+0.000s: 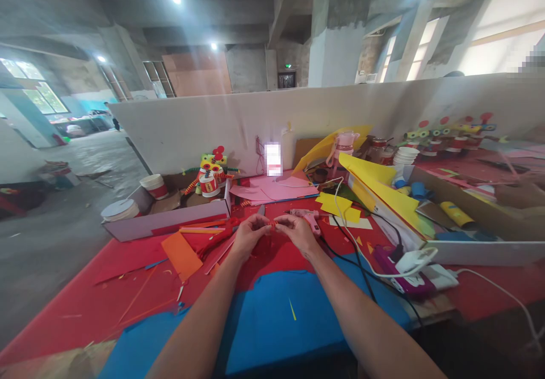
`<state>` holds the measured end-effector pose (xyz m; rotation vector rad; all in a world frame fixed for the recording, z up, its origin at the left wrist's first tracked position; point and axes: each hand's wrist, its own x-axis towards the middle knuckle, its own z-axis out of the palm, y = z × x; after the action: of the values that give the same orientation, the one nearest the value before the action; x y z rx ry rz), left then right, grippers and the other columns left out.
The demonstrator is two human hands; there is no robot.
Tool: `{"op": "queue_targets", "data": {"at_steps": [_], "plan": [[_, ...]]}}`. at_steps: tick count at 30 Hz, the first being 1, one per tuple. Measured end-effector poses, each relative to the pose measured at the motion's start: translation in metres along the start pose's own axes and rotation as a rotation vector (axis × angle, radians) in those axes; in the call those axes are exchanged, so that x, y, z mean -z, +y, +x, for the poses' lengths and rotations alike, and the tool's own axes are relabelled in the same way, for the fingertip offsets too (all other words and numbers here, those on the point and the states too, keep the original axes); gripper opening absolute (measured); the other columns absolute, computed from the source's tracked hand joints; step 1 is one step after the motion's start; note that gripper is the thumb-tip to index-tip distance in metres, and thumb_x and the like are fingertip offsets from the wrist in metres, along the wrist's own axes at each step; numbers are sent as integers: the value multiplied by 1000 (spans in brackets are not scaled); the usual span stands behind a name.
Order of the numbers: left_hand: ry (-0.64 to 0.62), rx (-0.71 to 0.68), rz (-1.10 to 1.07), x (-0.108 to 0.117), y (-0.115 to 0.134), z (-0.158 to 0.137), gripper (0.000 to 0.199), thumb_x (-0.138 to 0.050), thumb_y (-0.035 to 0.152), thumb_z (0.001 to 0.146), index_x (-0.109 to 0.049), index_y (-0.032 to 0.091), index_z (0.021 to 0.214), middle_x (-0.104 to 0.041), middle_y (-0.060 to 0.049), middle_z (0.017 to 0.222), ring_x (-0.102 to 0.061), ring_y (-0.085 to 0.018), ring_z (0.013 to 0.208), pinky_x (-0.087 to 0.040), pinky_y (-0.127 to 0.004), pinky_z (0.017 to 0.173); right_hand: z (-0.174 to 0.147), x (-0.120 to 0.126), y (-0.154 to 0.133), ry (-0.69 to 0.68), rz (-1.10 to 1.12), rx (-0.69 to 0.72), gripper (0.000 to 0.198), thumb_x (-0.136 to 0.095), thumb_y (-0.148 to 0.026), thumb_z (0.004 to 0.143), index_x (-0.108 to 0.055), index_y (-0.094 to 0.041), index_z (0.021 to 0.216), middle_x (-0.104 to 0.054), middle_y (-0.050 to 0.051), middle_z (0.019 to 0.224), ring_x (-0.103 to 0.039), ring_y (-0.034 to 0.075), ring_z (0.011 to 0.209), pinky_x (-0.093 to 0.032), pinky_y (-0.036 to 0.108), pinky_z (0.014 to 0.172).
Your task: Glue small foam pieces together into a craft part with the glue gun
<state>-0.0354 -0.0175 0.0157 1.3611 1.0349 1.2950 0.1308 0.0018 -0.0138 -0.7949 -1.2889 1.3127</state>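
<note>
Between my hands is a small orange-red folded paper strip (273, 225) with short zigzag pleats. My left hand (250, 234) pinches its left end between thumb and fingers. On the other end, the fingertips of my right hand (300, 233) are closed in a pinch. Just beyond the right hand lies a pink glue gun (307, 215). Red-handled scissors (221, 237) rest left of my left hand, partly hidden among paper strips. An orange paper sheet (182, 256) lies farther left.
A box (170, 218) at the left holds paper cups and a yellow paper-cup figure (210, 180). Pink sheets (272, 189) and yellow paper pieces (339, 206) lie ahead. Cables cross to a purple power strip (394, 271) at the right, near another box (481, 252). Blue cloth (283, 316) covers the front.
</note>
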Motion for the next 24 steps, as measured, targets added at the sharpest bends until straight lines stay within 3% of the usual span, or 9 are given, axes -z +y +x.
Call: {"op": "queue_targets", "data": {"at_steps": [6, 10, 14, 18, 24], "plan": [[33, -44, 58, 5, -2, 3, 27, -78, 32, 63, -62, 17, 79, -61, 3, 66, -56, -10, 61, -44, -22, 61, -3, -2, -7, 24, 106, -22, 31, -80, -35, 63, -71, -22, 90, -71, 3, 90, -65, 19, 90, -50, 36, 90], [-10, -152, 184, 7, -9, 6, 22, -74, 25, 66, -63, 18, 84, -62, 2, 72, -58, -12, 67, -46, -24, 65, -5, -5, -9, -15, 392, -191, 41, -77, -47, 68, -68, -20, 98, -71, 5, 93, -68, 20, 91, -52, 39, 90], [-61, -272, 385, 5, -14, 6, 13, -66, 16, 71, -64, 18, 83, -63, 0, 75, -59, -14, 71, -47, -25, 68, -7, -6, -7, -103, 436, -299, 42, -77, -51, 68, -69, -17, 91, -73, 7, 86, -70, 21, 86, -54, 41, 88], [-60, -317, 443, 2, -10, 4, 14, -65, 15, 71, -64, 18, 84, -63, 0, 77, -58, -14, 70, -47, -26, 68, -8, -5, -5, -91, 334, -249, 37, -84, -40, 61, -70, -16, 85, -72, 4, 82, -71, 19, 80, -55, 38, 88], [-29, -215, 352, 1, -5, 4, 17, -69, 25, 72, -64, 18, 87, -64, 1, 73, -59, -13, 67, -47, -25, 65, -5, -5, -4, -7, 286, -136, 39, -85, -38, 58, -70, -18, 88, -72, 2, 84, -70, 18, 78, -54, 39, 90]]}}
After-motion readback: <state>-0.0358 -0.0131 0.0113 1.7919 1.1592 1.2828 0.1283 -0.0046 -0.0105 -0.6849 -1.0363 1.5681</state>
